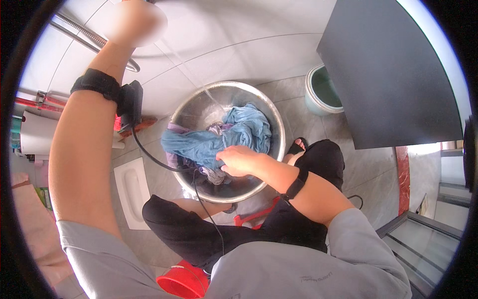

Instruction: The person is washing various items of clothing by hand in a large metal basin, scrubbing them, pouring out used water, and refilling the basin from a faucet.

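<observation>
A wide metal basin (280,124) stands on the floor between my legs. In it lie a wet-looking blue cloth (249,124), bunched up, and purple-grey fabric (213,175) partly beneath it. My right hand (239,160) is over the basin's near side, its fingers curled closed on the edge of the blue cloth. High at the upper left, my left hand (137,24) reaches up along the white wall. It is blurred, so its fingers and anything they touch cannot be made out. A thin clear streak, apparently water, slants down into the basin from that side.
A grey panel (393,79) stands at the right, with a pale bucket (314,94) beside it. Left of the basin is a white squat toilet (130,192). A red bucket (184,281) sits near me. Metal hoses (79,32) run along the wall; a black cable (149,154) hangs from my left arm.
</observation>
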### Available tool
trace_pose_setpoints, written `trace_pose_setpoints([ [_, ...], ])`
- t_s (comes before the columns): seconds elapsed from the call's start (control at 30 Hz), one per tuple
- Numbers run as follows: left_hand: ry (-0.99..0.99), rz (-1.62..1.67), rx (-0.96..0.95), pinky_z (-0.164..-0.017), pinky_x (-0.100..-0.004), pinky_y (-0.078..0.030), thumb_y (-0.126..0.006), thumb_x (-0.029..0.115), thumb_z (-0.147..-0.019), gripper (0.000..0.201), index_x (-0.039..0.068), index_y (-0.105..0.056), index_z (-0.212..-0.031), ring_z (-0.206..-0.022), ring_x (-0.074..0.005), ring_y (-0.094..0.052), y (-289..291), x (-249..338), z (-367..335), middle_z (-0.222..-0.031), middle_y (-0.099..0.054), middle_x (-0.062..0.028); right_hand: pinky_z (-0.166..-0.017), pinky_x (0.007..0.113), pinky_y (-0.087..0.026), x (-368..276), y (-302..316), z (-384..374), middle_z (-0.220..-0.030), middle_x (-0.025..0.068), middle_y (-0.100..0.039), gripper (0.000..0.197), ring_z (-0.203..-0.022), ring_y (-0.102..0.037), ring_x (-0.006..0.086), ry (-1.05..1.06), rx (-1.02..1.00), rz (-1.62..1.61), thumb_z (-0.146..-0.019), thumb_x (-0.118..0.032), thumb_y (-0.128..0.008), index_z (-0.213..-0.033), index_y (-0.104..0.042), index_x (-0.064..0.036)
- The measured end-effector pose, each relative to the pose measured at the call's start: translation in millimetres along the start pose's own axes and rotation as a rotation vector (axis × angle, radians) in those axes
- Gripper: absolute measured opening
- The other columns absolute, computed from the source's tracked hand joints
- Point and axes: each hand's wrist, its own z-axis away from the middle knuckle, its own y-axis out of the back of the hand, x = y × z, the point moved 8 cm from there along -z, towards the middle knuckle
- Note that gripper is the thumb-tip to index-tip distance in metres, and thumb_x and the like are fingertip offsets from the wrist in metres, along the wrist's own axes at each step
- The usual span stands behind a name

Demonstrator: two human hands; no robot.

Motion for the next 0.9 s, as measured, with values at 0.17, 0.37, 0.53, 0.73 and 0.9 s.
trace_pose_setpoints([
  [0.17,0.007,0.023,-0.005,-0.104,-0.0440,-0.050,-0.061,0.019,-0.083,0.083,0.004,-0.015,-0.151,-0.123,-0.0460,-0.052,-1.2,-1.8,-0.1,-0.146,-0.022,-0.0310,-0.087,0.046,-0.052,-2.1,1.5,-1.3,-0.106,0.0172,-0.069,0.031,-0.104,-0.065,0.0355,-0.006,-0.017,0.019,-0.086,-0.024,-0.066,-0.112,-0.065,-0.0075],
  [0.37,-0.009,0.002,0.025,-0.103,-0.0429,-0.051,-0.062,0.019,-0.084,0.083,0.002,-0.015,-0.150,-0.123,-0.0451,-0.052,-4.5,-1.2,1.0,-0.145,-0.024,-0.0305,-0.094,0.045,-0.049,-2.7,1.4,2.1,-0.117,0.0176,-0.066,0.037,-0.111,-0.062,0.0350,-0.056,-0.104,0.015,-0.089,-0.024,-0.064,-0.121,-0.062,-0.0055],
  [0.53,-0.010,0.008,0.015,-0.103,-0.0433,-0.051,-0.063,0.019,-0.084,0.082,0.002,-0.017,-0.150,-0.124,-0.0445,-0.051,-1.6,-0.3,0.8,-0.145,-0.024,-0.0302,-0.094,0.045,-0.049,-3.6,1.7,1.6,-0.118,0.0174,-0.066,0.037,-0.112,-0.062,0.0347,-0.054,-0.107,0.007,-0.089,-0.024,-0.064,-0.121,-0.062,-0.0056],
  [0.73,-0.016,0.006,0.032,-0.102,-0.0444,-0.051,-0.063,0.018,-0.083,0.083,0.004,-0.017,-0.151,-0.124,-0.0452,-0.051,-2.1,-3.2,-0.2,-0.146,-0.023,-0.0299,-0.095,0.045,-0.049,-3.4,0.3,0.6,-0.120,0.0171,-0.065,0.037,-0.113,-0.061,0.0346,-0.057,-0.120,0.013,-0.089,-0.023,-0.064,-0.121,-0.062,-0.0054],
  [0.9,-0.001,0.027,0.013,-0.102,-0.0434,-0.052,-0.063,0.019,-0.084,0.083,0.004,-0.016,-0.151,-0.124,-0.0454,-0.050,-3.0,-3.4,0.6,-0.146,-0.023,-0.0298,-0.090,0.045,-0.051,0.0,-3.4,-1.7,-0.114,0.0171,-0.067,0.034,-0.108,-0.064,0.0349,-0.040,-0.064,0.005,-0.086,-0.023,-0.065,-0.116,-0.064,-0.0066],
])
